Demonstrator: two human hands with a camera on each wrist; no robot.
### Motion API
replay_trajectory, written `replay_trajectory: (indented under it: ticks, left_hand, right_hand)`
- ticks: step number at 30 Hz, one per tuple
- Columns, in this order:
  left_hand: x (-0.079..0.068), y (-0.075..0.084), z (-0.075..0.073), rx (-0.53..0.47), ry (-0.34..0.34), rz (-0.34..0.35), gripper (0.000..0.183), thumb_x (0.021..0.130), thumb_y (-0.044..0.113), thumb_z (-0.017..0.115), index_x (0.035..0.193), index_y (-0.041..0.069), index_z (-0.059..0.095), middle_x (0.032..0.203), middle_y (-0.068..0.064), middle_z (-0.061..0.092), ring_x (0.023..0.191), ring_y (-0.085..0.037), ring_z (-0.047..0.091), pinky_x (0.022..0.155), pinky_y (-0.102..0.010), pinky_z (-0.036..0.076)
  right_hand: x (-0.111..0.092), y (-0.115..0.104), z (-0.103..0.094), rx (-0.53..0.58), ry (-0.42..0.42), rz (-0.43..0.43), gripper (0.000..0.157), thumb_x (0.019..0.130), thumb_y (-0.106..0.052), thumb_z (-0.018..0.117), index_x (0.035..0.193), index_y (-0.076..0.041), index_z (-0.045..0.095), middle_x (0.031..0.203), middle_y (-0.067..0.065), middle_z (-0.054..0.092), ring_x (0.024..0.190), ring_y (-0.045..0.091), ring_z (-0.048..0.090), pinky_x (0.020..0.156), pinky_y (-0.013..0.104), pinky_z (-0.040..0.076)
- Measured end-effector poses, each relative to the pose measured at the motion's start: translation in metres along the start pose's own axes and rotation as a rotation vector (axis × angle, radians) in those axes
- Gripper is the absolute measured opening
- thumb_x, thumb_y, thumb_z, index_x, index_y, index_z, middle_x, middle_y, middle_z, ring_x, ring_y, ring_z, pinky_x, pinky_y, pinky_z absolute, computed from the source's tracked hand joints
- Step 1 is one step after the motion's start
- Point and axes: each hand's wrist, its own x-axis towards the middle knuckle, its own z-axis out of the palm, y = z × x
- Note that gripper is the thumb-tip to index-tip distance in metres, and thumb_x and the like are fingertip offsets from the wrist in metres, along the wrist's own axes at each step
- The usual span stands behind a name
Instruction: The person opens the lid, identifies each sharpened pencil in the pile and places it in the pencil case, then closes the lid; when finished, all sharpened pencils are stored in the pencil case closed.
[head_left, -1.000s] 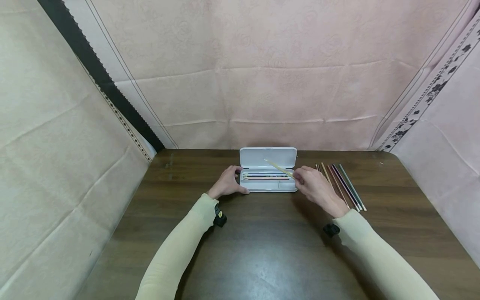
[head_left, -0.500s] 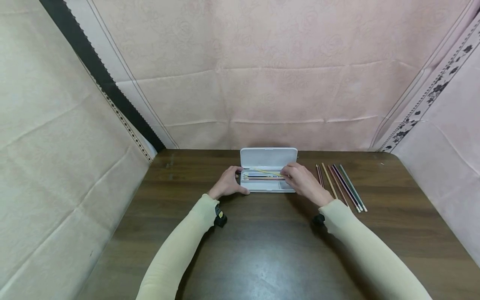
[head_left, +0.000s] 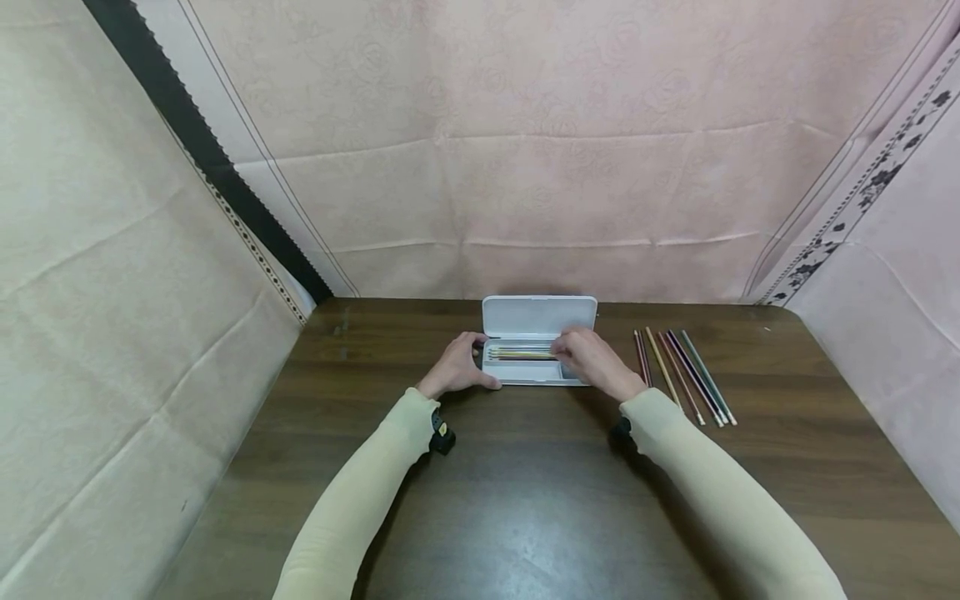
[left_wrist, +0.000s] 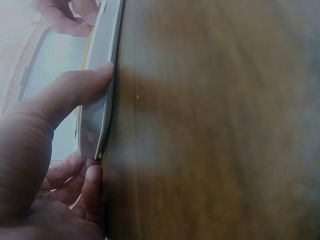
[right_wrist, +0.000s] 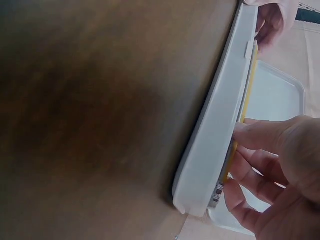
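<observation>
A white pencil case (head_left: pixel 538 316) lies with its lid raised, and several pencils (head_left: pixel 521 353) lie lengthwise inside. My left hand (head_left: pixel 457 367) holds the case's left end. In the left wrist view its thumb (left_wrist: pixel 75 90) lies over the front edge, with the other fingers curled at the end. Over the right half of the case, my right hand (head_left: pixel 596 362) pinches a yellow pencil (right_wrist: pixel 248 90). In the right wrist view this pencil runs along the case's front wall (right_wrist: pixel 217 125), at rim height. The right hand hides the pencils' right ends in the head view.
Several more coloured pencils (head_left: pixel 697 375) lie side by side on the brown wooden table (head_left: pixel 517 483), right of the case. A pale cloth (head_left: pixel 540 167) hangs behind the table's far edge. More cloth covers both sides.
My right hand has moved left over the case, bringing the yellow pencil from a slant above it down level with the other pencils. The left hand has stayed at the case's left end.
</observation>
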Motion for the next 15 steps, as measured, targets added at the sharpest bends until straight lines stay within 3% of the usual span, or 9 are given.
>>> replay_trajectory:
  ticks: [6,15]
  left_hand:
    - [0.001,0.000,0.000,-0.004,0.002,-0.007,0.093,0.079,0.026,0.099,0.156,0.006,0.051,0.159,-0.017,0.052,0.142,-0.036,0.056,0.120,-0.050,0.051]
    - [0.002,-0.002,0.001,0.006,-0.001,-0.007,0.093,0.080,0.028,0.098,0.157,0.007,0.050,0.159,-0.017,0.052,0.142,-0.035,0.056,0.120,-0.051,0.051]
  right_hand:
    - [0.008,0.001,0.000,0.014,-0.037,0.003,0.013,0.097,0.007,0.074,0.097,-0.001,0.086,0.093,0.013,0.081,0.081,0.021,0.068,0.078,0.044,0.064]
    - [0.013,0.005,0.001,0.038,-0.072,0.047,0.016,0.095,0.010,0.074,0.097,0.000,0.086,0.097,0.016,0.083,0.084,0.024,0.071,0.083,0.048,0.066]
